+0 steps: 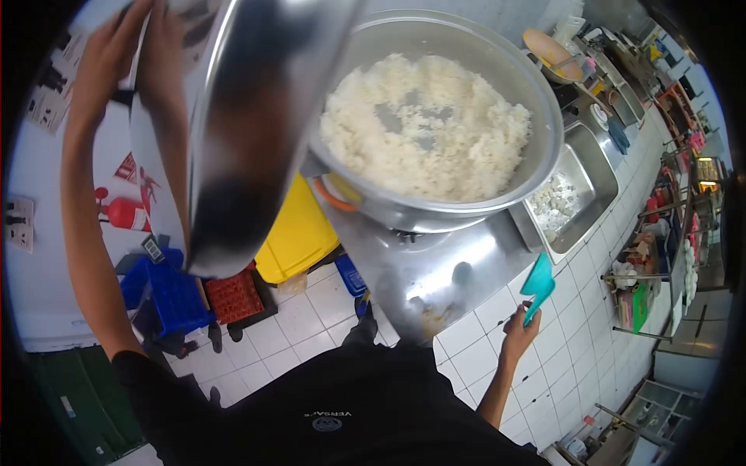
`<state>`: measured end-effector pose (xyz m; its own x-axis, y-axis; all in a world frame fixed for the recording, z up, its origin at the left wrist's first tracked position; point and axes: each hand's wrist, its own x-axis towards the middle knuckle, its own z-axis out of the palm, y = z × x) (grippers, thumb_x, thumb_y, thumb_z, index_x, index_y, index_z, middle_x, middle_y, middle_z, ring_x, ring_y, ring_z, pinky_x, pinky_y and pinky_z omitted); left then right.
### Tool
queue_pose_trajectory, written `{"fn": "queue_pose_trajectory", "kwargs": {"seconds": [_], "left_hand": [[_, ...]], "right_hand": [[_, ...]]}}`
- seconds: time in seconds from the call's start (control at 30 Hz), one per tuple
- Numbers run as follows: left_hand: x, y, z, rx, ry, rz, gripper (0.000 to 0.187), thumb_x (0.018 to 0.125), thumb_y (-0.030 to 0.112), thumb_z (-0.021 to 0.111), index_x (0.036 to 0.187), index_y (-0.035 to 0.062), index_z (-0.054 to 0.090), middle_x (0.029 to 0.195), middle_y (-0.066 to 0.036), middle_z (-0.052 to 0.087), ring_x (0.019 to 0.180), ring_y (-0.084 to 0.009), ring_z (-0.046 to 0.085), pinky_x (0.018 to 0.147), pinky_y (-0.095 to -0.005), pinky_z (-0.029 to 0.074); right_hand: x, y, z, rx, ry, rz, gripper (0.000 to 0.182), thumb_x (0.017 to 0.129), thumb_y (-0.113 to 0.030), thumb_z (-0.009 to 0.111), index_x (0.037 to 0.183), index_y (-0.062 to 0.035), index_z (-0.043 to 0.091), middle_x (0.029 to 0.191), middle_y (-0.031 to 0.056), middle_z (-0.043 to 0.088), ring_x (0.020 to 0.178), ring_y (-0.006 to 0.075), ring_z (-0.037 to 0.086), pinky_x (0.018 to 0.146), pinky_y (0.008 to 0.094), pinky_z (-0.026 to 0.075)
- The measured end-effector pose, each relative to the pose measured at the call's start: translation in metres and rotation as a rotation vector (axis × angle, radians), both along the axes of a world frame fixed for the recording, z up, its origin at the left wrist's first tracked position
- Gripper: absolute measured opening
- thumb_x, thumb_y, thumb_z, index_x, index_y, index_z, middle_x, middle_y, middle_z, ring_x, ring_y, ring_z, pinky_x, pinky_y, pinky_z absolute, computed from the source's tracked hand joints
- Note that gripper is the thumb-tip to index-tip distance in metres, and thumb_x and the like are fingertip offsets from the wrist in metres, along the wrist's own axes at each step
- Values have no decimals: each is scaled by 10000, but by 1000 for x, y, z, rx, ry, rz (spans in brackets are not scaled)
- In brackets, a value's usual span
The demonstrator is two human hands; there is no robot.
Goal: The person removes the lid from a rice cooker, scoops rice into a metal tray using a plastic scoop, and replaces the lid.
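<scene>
Indoors, rice pot [475,48], steel counter [408,283], tiled floor [475,342]

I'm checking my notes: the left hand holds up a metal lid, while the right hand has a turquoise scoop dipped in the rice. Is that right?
The head view shows the scoop outside the pot, not in the rice. The right hand does hold it, and the left hand holds up the lid.

Red fire extinguisher [127,214] near papers [51,99], perhaps notices; blue crate [172,293] beside red crate [233,298]
</scene>
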<state>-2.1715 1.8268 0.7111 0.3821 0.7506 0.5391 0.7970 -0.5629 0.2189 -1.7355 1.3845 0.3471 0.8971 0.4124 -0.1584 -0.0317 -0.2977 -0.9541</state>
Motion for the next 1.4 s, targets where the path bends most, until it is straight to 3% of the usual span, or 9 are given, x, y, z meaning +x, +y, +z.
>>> {"fn": "queue_pose_trajectory", "kwargs": {"seconds": [0.33, 0.47, 0.57, 0.77, 0.93, 1.13, 1.2, 1.33, 1.4], "left_hand": [[-152, -102, -289, -439, -384, 371, 389, 919, 354, 600, 891, -32, 636, 645, -58, 535, 650, -83, 426, 586, -290, 397], [-174, -92, -416, -480, -346, 440, 482, 905, 423, 576, 786, -44, 598, 690, -228, 603, 669, -339, 614, 613, -418, 433], [-175, -72, -497, -588, -269, 557, 522, 902, 471, 537, 808, -36, 614, 806, -265, 633, 798, -454, 593, 696, -484, 448], [-161, -11, -652, -796, -305, 573, 519, 902, 483, 507, 966, -19, 620, 973, -284, 626, 940, -453, 587, 846, -513, 447], [-140, 19, -728, -804, -392, 473, 434, 933, 392, 479, 1067, 3, 617, 1072, -277, 610, 1046, -432, 560, 890, -492, 434], [-143, 41, -769, -644, -299, 483, 458, 923, 437, 497, 936, -2, 627, 906, -234, 639, 879, -425, 592, 774, -494, 445], [-143, 45, -765, -676, -203, 465, 458, 929, 434, 485, 921, -4, 616, 897, -229, 638, 868, -431, 585, 771, -501, 441], [-146, 46, -746, -727, -213, 457, 440, 903, 405, 529, 967, -23, 611, 949, -241, 634, 913, -424, 589, 797, -498, 450], [-137, 51, -721, -780, -156, 472, 437, 890, 392, 549, 992, -29, 610, 970, -244, 633, 935, -421, 589, 813, -495, 453]], "right_hand": [[-62, 6, 21, 24, -191, 17, 98, 960, -140, 500, 977, -49, 468, 609, -29, 396, 482, 37, 353, 422, 203, 284], [-92, 6, 41, -33, -222, -45, 109, 963, -141, 493, 997, -40, 472, 599, -27, 377, 493, 39, 333, 427, 210, 272], [-104, -4, 44, -101, -257, -50, 120, 971, -148, 488, 1020, -40, 466, 605, -29, 367, 500, 34, 324, 423, 211, 262], [-123, 0, 62, -173, -360, -48, 133, 973, -179, 510, 1021, -62, 468, 610, -33, 374, 476, 34, 332, 413, 204, 274], [-130, 29, 95, -196, -517, -76, 153, 974, -186, 511, 1026, -46, 476, 619, -27, 381, 494, 42, 355, 423, 211, 297], [-111, 85, 197, -343, -875, -10, 194, 977, -188, 481, 935, -7, 538, 643, -12, 419, 562, 57, 399, 486, 251, 346], [-104, 113, 232, -434, -846, 171, 239, 972, -188, 472, 1069, 18, 545, 660, 41, 458, 585, 88, 441, 519, 286, 368], [-89, 194, 268, -700, -1196, 445, 257, 928, -136, 477, 1146, -4, 507, 756, 222, 582, 762, 384, 629, 676, 463, 440], [-71, 239, 284, -1147, -1036, 534, 276, 878, -103, 500, 1134, 2, 496, 872, 248, 633, 865, 446, 606, 751, 492, 460]]}}
